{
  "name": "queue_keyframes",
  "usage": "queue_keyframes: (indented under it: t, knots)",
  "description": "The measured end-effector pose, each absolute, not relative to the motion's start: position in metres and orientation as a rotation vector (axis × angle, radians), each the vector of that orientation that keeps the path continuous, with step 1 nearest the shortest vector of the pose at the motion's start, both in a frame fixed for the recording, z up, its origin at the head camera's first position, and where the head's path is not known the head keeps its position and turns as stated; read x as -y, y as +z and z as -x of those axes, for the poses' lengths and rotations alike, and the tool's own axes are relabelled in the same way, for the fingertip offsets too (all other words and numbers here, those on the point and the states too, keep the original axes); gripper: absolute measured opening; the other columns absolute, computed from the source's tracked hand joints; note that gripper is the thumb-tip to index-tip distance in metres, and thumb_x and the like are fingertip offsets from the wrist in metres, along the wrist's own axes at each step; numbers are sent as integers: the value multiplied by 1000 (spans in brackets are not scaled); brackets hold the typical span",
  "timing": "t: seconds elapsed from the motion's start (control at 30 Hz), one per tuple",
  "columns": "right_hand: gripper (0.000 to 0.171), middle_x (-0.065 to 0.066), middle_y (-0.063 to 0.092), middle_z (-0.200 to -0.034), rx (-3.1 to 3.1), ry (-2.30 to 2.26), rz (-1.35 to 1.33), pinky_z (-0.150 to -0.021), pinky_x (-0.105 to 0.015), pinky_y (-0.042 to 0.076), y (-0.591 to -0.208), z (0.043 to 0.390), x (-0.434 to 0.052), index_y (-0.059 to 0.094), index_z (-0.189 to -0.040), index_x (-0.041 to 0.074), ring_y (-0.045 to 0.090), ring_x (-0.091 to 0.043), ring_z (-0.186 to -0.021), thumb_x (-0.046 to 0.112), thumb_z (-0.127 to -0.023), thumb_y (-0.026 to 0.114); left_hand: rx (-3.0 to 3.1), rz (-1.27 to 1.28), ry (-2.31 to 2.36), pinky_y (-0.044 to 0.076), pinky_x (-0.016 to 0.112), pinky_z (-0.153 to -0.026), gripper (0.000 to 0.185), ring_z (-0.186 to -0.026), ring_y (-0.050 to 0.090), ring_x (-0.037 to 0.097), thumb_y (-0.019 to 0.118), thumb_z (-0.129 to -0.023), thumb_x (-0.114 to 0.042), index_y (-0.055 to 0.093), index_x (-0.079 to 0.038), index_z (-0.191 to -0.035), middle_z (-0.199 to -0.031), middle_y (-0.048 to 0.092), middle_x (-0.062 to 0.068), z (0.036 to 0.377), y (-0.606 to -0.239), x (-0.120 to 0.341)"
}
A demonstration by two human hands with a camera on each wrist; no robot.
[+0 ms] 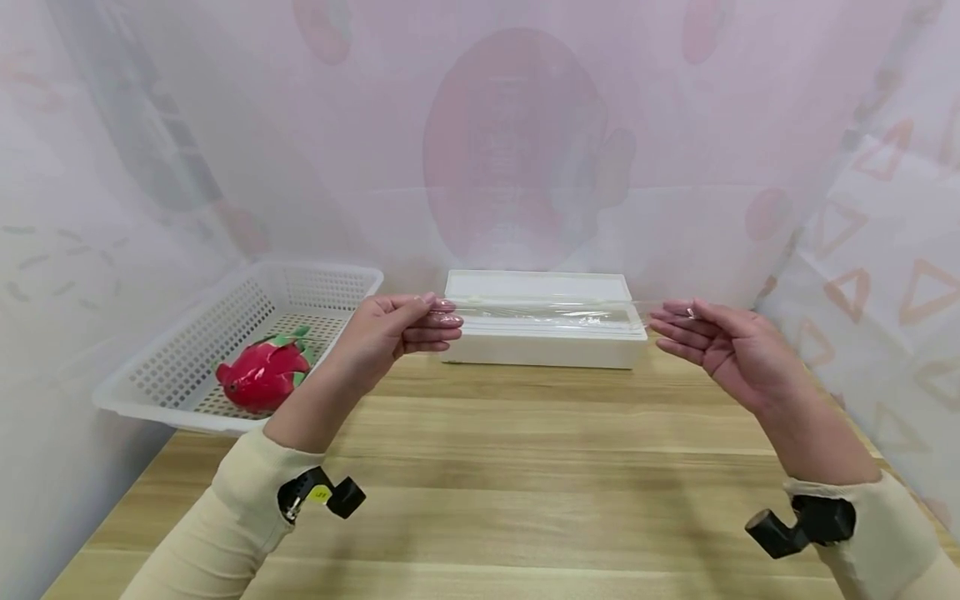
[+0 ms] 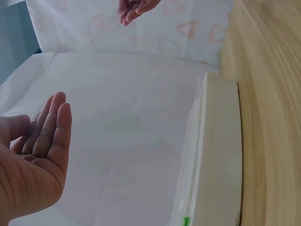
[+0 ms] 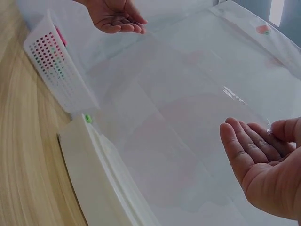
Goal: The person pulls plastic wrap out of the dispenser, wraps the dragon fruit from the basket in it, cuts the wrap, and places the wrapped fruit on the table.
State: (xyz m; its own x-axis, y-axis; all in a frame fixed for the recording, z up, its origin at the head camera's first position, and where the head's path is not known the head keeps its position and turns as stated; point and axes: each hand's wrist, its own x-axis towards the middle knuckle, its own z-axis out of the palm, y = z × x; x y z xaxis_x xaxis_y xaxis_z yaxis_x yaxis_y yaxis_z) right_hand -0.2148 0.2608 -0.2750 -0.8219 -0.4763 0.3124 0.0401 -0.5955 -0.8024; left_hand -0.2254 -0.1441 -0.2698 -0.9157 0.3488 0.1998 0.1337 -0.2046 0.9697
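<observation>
A clear sheet of cling film (image 1: 592,319) stretches between both hands in the head view, overlapping a long white cling film dispenser box (image 1: 540,350) behind it. My left hand (image 1: 401,329) pinches one end of the film between thumb and fingers, the other fingers held straight. At the opposite end, my right hand (image 1: 738,354) pinches the film the same way, palm turned up. In the right wrist view, a glint on the cling film (image 3: 233,95) shows near the right hand (image 3: 263,165). The box's lid stands raised at the back.
To the left, a white perforated plastic basket (image 1: 187,417) holds a red dragon fruit (image 1: 262,377) with green tips. Under the box lies a wood-grain table (image 1: 525,483). Pale printed curtains (image 1: 525,150) close in the back and sides. A green piece (image 3: 88,118) sits at the box's end.
</observation>
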Motion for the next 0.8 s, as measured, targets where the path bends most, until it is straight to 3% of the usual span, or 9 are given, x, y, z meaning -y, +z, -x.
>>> queue_keyframes:
  t: [0.43, 0.8]
  knots:
    - [41, -28, 62, -118, -1223, -2451, 831, -96, -43, 47, -267, 200, -265, 60, -119, -15, 59, -36, -115, 2, -106, 25, -1933, -615, 2241, 56, 39, -79, 25, -88, 71, 25, 51, -101, -11, 70, 4, -109, -95, 73, 11, 210, -258, 143]
    - [48, -31, 57, -123, -1184, -2362, 1053, -99, -45, 43, -266, 195, -269, 53, -125, -19, 54, -38, -119, -1, -106, 13, -2022, -671, 2187, 56, 40, -79, 26, -88, 71, 26, 53, -101, -13, 69, 6, -110, -96, 73, 12, 201, -251, 145]
